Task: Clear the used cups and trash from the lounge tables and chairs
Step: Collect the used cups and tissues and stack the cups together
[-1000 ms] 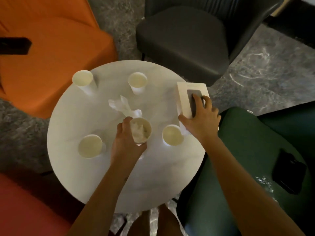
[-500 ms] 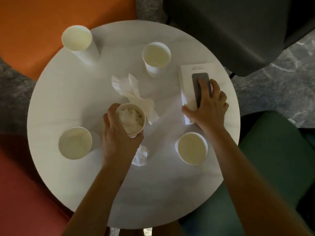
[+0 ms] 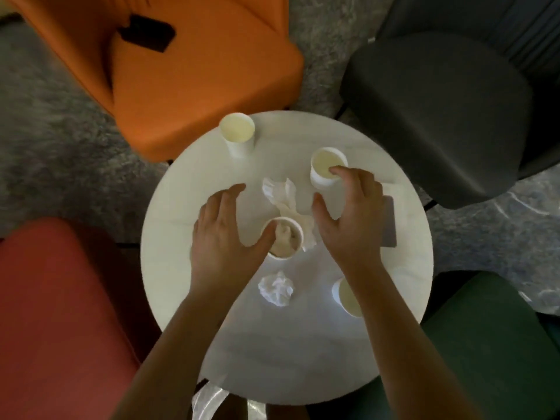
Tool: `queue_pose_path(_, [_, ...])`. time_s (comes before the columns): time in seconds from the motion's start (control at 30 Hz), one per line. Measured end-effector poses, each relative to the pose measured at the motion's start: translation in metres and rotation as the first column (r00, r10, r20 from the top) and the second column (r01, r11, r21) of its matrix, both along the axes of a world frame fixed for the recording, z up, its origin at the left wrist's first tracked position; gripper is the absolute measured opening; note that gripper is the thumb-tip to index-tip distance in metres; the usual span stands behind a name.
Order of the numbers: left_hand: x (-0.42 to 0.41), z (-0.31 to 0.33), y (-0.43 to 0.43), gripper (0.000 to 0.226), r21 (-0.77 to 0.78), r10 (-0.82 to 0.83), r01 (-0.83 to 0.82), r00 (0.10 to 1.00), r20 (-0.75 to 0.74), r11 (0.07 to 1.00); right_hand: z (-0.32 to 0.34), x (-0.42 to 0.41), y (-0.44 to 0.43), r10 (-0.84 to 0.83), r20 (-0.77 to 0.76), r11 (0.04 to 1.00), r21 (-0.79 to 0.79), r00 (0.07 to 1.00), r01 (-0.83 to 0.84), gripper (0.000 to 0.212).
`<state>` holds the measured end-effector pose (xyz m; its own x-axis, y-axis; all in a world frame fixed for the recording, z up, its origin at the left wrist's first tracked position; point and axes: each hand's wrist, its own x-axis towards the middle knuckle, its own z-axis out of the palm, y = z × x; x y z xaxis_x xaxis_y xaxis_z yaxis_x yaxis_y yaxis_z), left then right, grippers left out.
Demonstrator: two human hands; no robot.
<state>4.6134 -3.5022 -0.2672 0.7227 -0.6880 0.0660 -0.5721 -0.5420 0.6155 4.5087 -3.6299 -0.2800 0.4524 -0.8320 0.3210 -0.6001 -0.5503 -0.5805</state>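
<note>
Reaching in from the near edge, both forearms lie over the round white worktop (image 3: 288, 353), flanking a crumpled tissue (image 3: 275, 288); the right forearm half hides a cup (image 3: 348, 297). The left hand (image 3: 224, 234) is spread wide and empty, its thumb at the rim of the tissue-stuffed cup (image 3: 285, 237). The right hand (image 3: 348, 216) is splayed too, holding nothing, its forefinger tip at a farther cup (image 3: 325, 165). Between the hands lies a loose tissue (image 3: 280, 192).

The round white table (image 3: 288, 353) bore four paper cups that I could see: the far cup (image 3: 237, 133) at its edge, the right cup (image 3: 324, 165) near it, the middle cup (image 3: 291, 244) stuffed with tissue, and the near cup (image 3: 348, 298). A loose tissue (image 3: 280, 194) and a crumpled wad (image 3: 276, 288) lay between them.
</note>
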Motion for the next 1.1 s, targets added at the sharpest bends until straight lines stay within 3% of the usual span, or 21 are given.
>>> queue_pose_path(0.13, [0.026,0.038,0.030,0.056,-0.069,0.132,-0.129,0.990,0.040,0.989,0.039,0.043,0.034,0.181,0.090,0.982,0.032,0.979,-0.184,0.044])
queue_pose_path(0.27, [0.053,0.060,0.075,0.051,-0.099,0.275,-0.268,0.959,0.066,0.958,0.056,0.088,0.076,0.372,0.073,0.921,0.092,0.925,-0.378,0.044])
queue_pose_path(0.63, [0.109,0.051,0.274,0.042,-0.076,0.635,-0.632,0.771,0.045,0.772,0.052,0.193,0.251,0.743,0.038,0.663,0.101,0.668,-0.742,0.038])
queue_pose_path(0.83, [0.143,-0.001,0.405,0.041,-0.008,0.734,-0.734,0.679,-0.006,0.679,-0.005,0.240,0.391,0.830,-0.009,0.549,0.181,0.557,-0.816,0.040])
queue_pose_path(1.1, [0.189,-0.128,0.574,0.053,0.206,0.864,-0.839,0.490,-0.116,0.504,-0.158,0.291,0.581,0.898,-0.067,0.421,0.420,0.435,-0.804,0.048])
